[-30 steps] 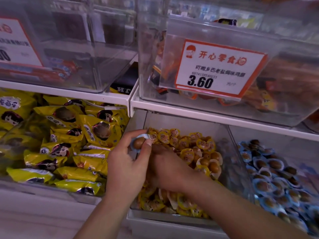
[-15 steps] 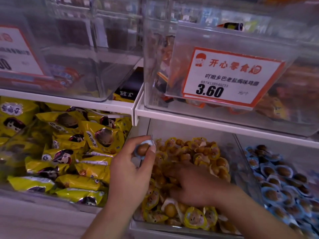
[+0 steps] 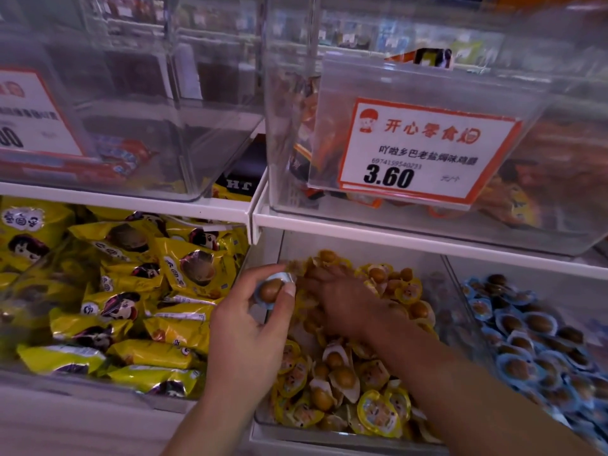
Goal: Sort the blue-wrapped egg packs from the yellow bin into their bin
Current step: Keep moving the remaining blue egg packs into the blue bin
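Note:
My left hand point(image 3: 250, 330) pinches one blue-wrapped egg pack point(image 3: 272, 288) between thumb and fingers, held over the left edge of the clear bin of yellow-wrapped egg packs point(image 3: 358, 403). My right hand point(image 3: 342, 301) lies palm down inside that bin, fingers spread and buried among the yellow packs at its back left; whether it grips anything is hidden. The bin of blue-wrapped egg packs point(image 3: 533, 343) sits directly to the right, behind a clear wall.
Large yellow snack bags point(image 3: 131, 291) fill the bin at left. A white shelf edge point(image 3: 394, 238) runs just above the bins, carrying clear boxes and a 3.60 price card point(image 3: 424, 153). A pale counter ledge point(image 3: 65, 422) lies at the lower left.
My right hand has pushed deeper into the yellow packs toward the back left. My left hand stays put with the blue pack. The camera has moved closer.

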Available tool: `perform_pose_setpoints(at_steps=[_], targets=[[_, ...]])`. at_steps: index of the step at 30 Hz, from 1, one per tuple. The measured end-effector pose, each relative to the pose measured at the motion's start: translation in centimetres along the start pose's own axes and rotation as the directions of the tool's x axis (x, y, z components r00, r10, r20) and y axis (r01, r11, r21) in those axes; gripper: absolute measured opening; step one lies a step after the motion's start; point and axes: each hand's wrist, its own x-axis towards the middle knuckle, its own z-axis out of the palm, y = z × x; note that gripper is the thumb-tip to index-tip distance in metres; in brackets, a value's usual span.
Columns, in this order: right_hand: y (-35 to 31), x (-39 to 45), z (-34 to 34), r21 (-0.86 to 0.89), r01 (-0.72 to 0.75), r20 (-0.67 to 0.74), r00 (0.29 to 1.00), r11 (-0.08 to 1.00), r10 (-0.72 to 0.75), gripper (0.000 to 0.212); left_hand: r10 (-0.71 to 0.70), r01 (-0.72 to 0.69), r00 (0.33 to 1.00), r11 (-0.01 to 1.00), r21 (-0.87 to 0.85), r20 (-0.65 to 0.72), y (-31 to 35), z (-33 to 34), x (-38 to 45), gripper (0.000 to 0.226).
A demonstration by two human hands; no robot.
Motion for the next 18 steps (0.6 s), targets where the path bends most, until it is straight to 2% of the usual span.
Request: perform_pose_setpoints(at_steps=[2,5,6,7,9,10,13,16,18], targets=[[0.7,-0.3,-1.4,0.088,-0.047,-0.047,0.998,0.995,0.051,0.052,-0.002,0.002,1.000,1.000,-0.008,0.005,-0.1,0.0,0.0,0.018],[1.5,-3.6,-3.5,0.312,-0.006,-0.166,0.984,0.950,0.061,0.042,0.007,-0.007,1.000,1.000,-0.019,0.007,-0.3,-0.1,0.1,0.015],[1.4,-5.4,-4.0,0.331,-0.008,-0.115,0.992,0.944,0.049,0.050,0.011,-0.011,1.000,1.000,-0.021,0.007,-0.3,0.0,0.1,0.015],[0.9,-7.3,-4.0,0.333,-0.009,-0.003,1.000,0.943,0.011,0.060,0.015,-0.015,1.000,1.000,-0.021,0.007,-0.3,0.0,0.1,0.015],[-0.8,-10.4,-2.6,0.295,0.027,0.223,0.970,0.955,-0.096,0.075,0.020,-0.020,1.000,1.000,-0.017,0.004,-0.4,0.0,0.0,0.013],[-1.6,-11.5,-1.6,0.274,0.053,0.270,0.954,0.960,-0.130,0.079,0.022,-0.022,1.000,1.000,-0.014,0.003,-0.4,0.1,0.0,0.013],[-2.8,-11.3,0.2,0.207,0.086,0.196,0.972,0.975,-0.127,0.087,0.022,-0.022,1.000,1.000,-0.005,-0.010,-0.3,0.2,-0.2,0.014],[-2.9,-8.7,0.5,0.057,0.155,0.123,0.979,0.986,-0.161,0.103,0.026,-0.026,1.000,1.000,0.008,-0.015,-0.2,0.3,-0.3,0.019],[-2.5,-6.6,0.7,-0.030,0.195,0.066,0.979,0.980,-0.193,0.103,0.023,-0.023,0.999,1.000,0.003,-0.022,-0.2,0.4,-0.3,0.022]])
